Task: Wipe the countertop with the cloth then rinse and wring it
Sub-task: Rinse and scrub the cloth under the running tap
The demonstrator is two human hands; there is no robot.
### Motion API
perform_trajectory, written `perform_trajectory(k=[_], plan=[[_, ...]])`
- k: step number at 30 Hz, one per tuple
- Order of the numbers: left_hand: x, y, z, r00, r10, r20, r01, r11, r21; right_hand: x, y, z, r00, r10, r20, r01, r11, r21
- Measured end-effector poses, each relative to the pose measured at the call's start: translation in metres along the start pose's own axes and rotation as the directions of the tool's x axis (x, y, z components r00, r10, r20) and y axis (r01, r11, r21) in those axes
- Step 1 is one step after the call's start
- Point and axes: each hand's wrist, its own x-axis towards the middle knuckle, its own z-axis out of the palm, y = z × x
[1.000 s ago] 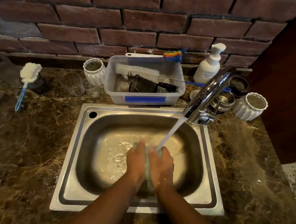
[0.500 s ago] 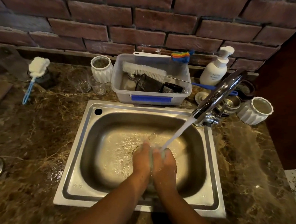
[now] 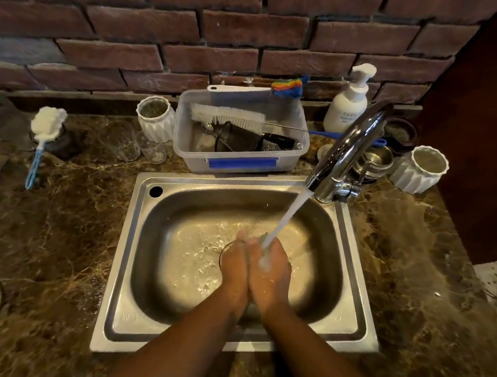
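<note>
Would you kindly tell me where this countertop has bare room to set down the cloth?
Bare marble lies left of the sink, between its rim and the sponge wand, and right of it, in front of the white ribbed cup. Behind the sink it is crowded: glasses, plastic tub, soap bottle, faucet.

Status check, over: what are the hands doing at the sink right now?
Left hand and right hand pressed palm to palm under the tap's stream. Cloth sandwiched between them, mostly hidden. Nothing blocking them in the sink.
</note>
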Motion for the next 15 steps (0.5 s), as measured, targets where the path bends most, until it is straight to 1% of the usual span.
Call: perform_trajectory(k=[1, 2, 4, 5, 6, 8, 11, 12, 13, 14, 15], plan=[[-0.004, -0.004, 0.004, 0.999, -0.025, 0.020, 0.025, 1.000, -0.004, 0.005, 0.004, -0.005, 1.000, -0.014, -0.007, 0.013, 0.999, -0.047], [-0.007, -0.009, 0.010, 0.998, -0.056, -0.004, 0.055, 0.998, -0.013, 0.012, 0.007, -0.011, 1.000, 0.015, 0.002, -0.015, 0.997, -0.073], [-0.010, -0.013, 0.020, 0.991, -0.130, -0.038, 0.126, 0.988, -0.088, 0.027, 0.013, -0.020, 0.985, 0.160, 0.061, -0.159, 0.987, -0.018], [-0.008, -0.016, 0.023, 0.990, -0.122, -0.073, 0.117, 0.990, -0.078, 0.031, 0.016, -0.021, 0.973, 0.216, 0.078, -0.217, 0.976, -0.001], [-0.005, -0.019, 0.024, 0.993, -0.074, -0.090, 0.071, 0.997, -0.032, 0.031, 0.018, -0.021, 0.970, 0.230, 0.082, -0.230, 0.973, -0.010], [0.004, -0.020, 0.019, 0.993, -0.005, -0.120, 0.008, 1.000, 0.027, 0.023, 0.016, -0.017, 0.978, 0.198, 0.067, -0.196, 0.980, -0.027], [0.011, -0.013, 0.004, 0.994, 0.006, -0.113, 0.003, 0.997, 0.078, 0.002, 0.011, -0.006, 0.991, 0.110, 0.079, -0.114, 0.992, 0.052], [0.008, -0.011, 0.001, 0.995, -0.003, -0.096, 0.007, 0.999, 0.043, -0.001, 0.011, -0.002, 0.994, 0.081, 0.078, -0.085, 0.995, 0.049], [0.006, -0.010, 0.000, 0.999, -0.030, -0.045, 0.028, 0.998, -0.054, -0.001, 0.010, -0.001, 0.996, 0.057, 0.063, -0.058, 0.998, 0.017], [0.005, -0.013, 0.002, 0.999, -0.039, -0.006, 0.039, 0.996, -0.083, 0.004, 0.009, -0.002, 0.999, 0.037, 0.030, -0.037, 0.999, -0.022], [0.003, -0.016, 0.006, 0.999, -0.035, 0.015, 0.036, 0.997, -0.067, 0.011, 0.009, -0.005, 1.000, 0.028, 0.013, -0.027, 0.998, -0.057]])
